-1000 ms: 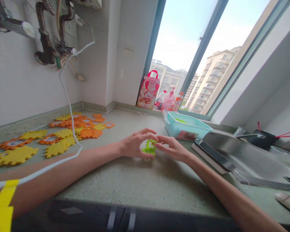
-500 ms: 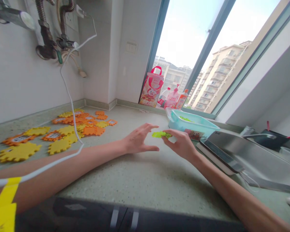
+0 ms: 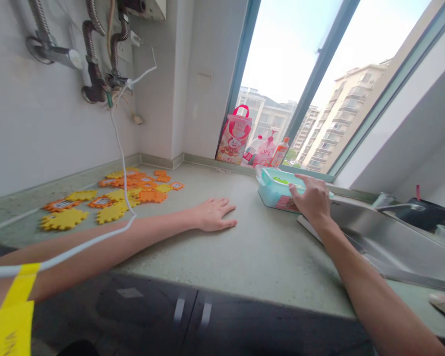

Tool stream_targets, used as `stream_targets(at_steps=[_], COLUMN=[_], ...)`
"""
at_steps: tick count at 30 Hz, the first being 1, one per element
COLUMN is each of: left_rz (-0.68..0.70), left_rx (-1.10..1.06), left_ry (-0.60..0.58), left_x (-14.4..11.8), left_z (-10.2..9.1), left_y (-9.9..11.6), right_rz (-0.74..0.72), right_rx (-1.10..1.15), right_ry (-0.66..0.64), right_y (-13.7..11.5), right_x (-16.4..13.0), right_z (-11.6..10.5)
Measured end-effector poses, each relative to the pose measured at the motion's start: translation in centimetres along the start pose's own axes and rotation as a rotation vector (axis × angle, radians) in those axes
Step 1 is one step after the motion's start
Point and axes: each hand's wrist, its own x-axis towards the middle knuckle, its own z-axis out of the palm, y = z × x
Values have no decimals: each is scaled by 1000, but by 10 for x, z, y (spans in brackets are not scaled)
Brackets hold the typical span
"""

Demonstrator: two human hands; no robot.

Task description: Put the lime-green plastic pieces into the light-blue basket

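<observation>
On the speckled counter [image 3: 244, 257], the left hand [image 3: 213, 213] is laid flat, palm down, fingers spread and nothing held; the right hand [image 3: 311, 198] is stretched over the near rim of a turquoise tub [image 3: 272, 194], fingers loosely curled, whether anything is gripped cannot be told; green pieces [image 3: 281, 180] are seen inside the tub, which stands just beside the metal sink [image 3: 385, 237]; yellow and orange foam tiles [image 3: 111, 195] are scattered well to the left, near the wall; a white cable [image 3: 123, 163] is hung from the pipes [image 3: 92, 74] across the left forearm; a pink bag [image 3: 234, 134] and bottles [image 3: 269, 151] are set on the window sill.
</observation>
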Motion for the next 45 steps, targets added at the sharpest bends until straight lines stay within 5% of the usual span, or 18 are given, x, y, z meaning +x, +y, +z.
stream_targets(at_steps=[4, 11, 14, 17, 21, 26, 32, 37, 45], left_rz=[59, 73, -129, -367, -613, -493, -697, -766, -643], left_rx=[-7, -21, 114, 253, 192, 204, 219, 180, 120], left_ry=[-59, -1, 242, 440, 331, 221, 239, 249, 279], left_x=[-36, -149, -214, -282, -332, -292, -207, -176, -181], left_z=[-2, -16, -22, -30, -30, -23, -24, -26, -28], left_y=[15, 25, -17, -90, -172, -186, -169, -170, -170], right_rz=[-277, -596, -602, -587, -631, -605, -541, -522, -490], right_rx=[155, 449, 548, 669, 754, 782, 698, 666, 693], right_ry=[12, -317, -506, -727, -896, -872, -817, -816, -743], right_y=[-33, -80, -100, -131, -191, -268, -325, -329, -318], right_x=[-15, -47, -67, -85, -87, -65, -27, 0, -6], right_z=[1, 11, 9, -3, -7, 40, 117, 150, 139])
